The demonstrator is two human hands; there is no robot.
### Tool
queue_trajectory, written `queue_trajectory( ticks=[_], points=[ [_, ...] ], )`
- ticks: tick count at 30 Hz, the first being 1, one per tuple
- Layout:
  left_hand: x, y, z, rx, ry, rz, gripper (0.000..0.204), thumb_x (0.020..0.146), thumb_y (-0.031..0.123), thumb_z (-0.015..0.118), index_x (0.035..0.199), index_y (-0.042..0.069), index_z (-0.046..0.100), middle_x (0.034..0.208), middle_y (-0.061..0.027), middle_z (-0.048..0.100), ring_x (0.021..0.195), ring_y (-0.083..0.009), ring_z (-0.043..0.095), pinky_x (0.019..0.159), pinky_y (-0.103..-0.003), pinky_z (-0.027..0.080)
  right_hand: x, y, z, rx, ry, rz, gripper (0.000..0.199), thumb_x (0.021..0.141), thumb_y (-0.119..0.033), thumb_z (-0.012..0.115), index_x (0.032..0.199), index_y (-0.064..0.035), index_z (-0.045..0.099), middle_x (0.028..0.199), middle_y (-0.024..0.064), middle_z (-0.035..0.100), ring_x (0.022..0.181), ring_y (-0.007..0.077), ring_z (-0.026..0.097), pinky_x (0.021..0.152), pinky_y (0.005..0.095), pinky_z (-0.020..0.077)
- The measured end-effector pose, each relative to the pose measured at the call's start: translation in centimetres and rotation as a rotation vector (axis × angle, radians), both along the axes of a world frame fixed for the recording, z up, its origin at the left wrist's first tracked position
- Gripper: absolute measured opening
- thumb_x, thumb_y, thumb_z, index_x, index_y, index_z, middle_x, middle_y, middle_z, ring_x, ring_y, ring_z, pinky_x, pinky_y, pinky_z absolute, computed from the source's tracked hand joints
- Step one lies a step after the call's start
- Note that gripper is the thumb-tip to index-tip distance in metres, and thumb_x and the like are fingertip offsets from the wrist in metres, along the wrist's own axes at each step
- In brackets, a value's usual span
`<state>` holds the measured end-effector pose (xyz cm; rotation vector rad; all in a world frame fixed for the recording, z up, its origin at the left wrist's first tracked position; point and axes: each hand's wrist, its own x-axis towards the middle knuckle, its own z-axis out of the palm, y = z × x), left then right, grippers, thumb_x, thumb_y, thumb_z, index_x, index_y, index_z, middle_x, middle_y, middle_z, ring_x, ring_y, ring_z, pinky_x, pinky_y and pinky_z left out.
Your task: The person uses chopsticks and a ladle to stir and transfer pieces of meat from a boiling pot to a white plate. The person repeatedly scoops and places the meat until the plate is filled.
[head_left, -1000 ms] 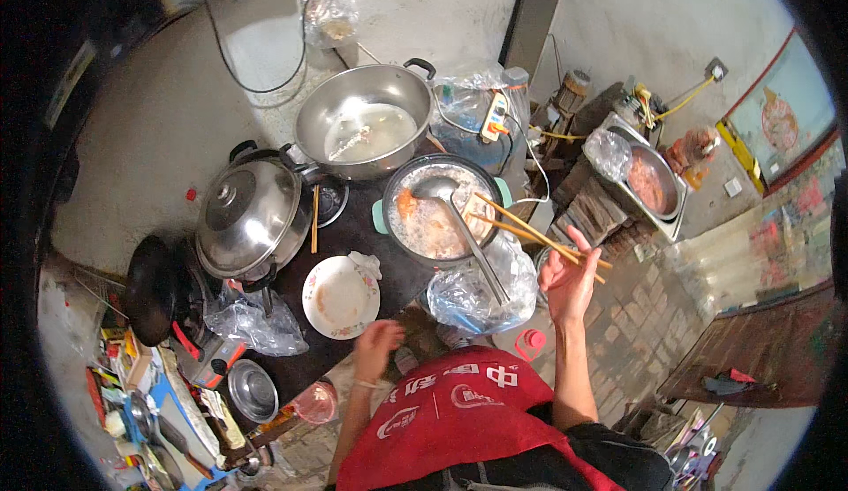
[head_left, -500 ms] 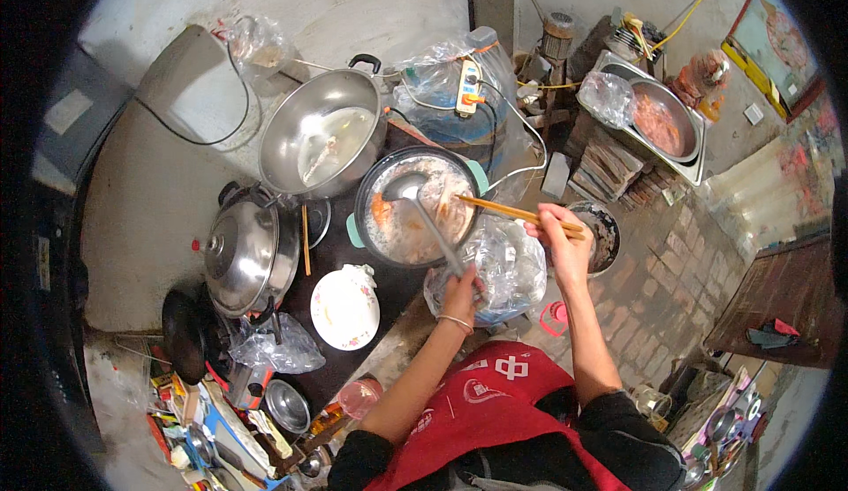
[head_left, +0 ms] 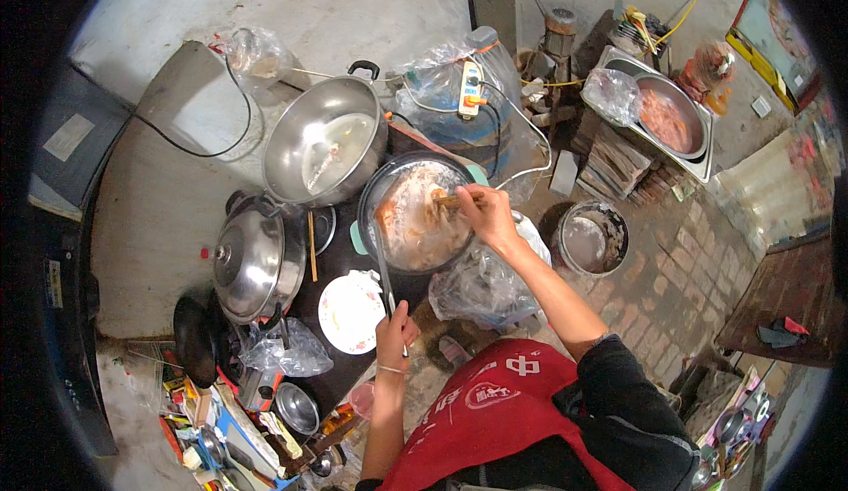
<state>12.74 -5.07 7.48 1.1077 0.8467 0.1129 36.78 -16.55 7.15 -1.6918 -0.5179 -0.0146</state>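
Note:
A dark round cooking pot (head_left: 364,192) with pale green handles holds whitish broth with meat-like and orange pieces. My right hand (head_left: 488,213) is closed around a pair of chopsticks (head_left: 452,200) whose tips reach into the broth. Closed on the handle of a metal ladle (head_left: 385,270), my left hand (head_left: 396,336) is near the table's front edge. The ladle's bowl end dips in at the pot's left side and is mostly hidden. A white floral plate (head_left: 346,314) lies just left of the ladle handle.
A big steel pot (head_left: 287,151) stands behind, and a lidded steel pot (head_left: 252,261) at left. A plastic bag (head_left: 486,288) hangs near the pot's front right. A power strip (head_left: 471,89) with cords sits behind; a bucket (head_left: 594,239) stands on the floor at right.
My right hand has moved left, bringing the chopsticks over the pot. My left hand has moved left and nearer to me; the ladle has swung from the pot's middle to its left side.

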Motion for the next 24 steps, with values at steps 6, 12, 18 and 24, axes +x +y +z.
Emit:
queue_trajectory(
  ticks=[6, 12, 18, 24],
  points=[
    [-1.0, -0.4, 2.1, -0.290, -0.155, 0.007, 0.045, 0.094, 0.032, 0.043, 0.054, 0.016, 0.033, 0.041, 0.0045, 0.027, 0.039, -0.0082, 0.027, 0.063, -0.028, 0.041, -0.1, 1.9, 0.6, 0.089, -0.018, 0.167, 0.020, 0.086, -0.015, 0.058, 0.080, 0.0034, 0.062, 0.065, 0.0173, 0.060, 0.054, 0.0240, 0.059, 0.050, 0.0331, 0.0427],
    [-1.6, 0.0, 2.3, -0.385, -0.186, -0.046, 0.049, 0.096, 0.031, 0.040, 0.049, 0.017, 0.031, 0.041, 0.0045, 0.027, 0.040, -0.0081, 0.027, 0.069, -0.029, 0.043, 0.4, 3.5, -0.2, -0.001, 0.028, 0.188, 0.022, 0.086, -0.017, 0.057, 0.081, 0.0030, 0.063, 0.060, 0.0159, 0.059, 0.050, 0.0182, 0.057, 0.048, 0.0317, 0.0420],
    [-1.8, 0.4, 2.2, -0.424, -0.194, -0.045, 0.046, 0.095, 0.030, 0.041, 0.052, 0.017, 0.033, 0.041, 0.0041, 0.028, 0.040, -0.0081, 0.028, 0.069, -0.029, 0.043, 1.2, 1.0, 0.3, -0.093, 0.079, 0.128, 0.021, 0.085, -0.016, 0.057, 0.084, 0.0034, 0.064, 0.060, 0.0154, 0.061, 0.050, 0.0159, 0.058, 0.049, 0.0309, 0.0439],
    [-1.9, 1.3, 0.9, -0.380, -0.175, -0.146, 0.045, 0.095, 0.032, 0.040, 0.053, 0.018, 0.034, 0.040, 0.0050, 0.028, 0.041, -0.0080, 0.030, 0.069, -0.030, 0.042, 1.7, -2.4, 2.6, -0.014, 0.061, 0.070, 0.021, 0.085, -0.015, 0.057, 0.085, 0.0051, 0.063, 0.061, 0.0170, 0.061, 0.052, 0.0163, 0.059, 0.052, 0.0300, 0.0462]
  ],
)
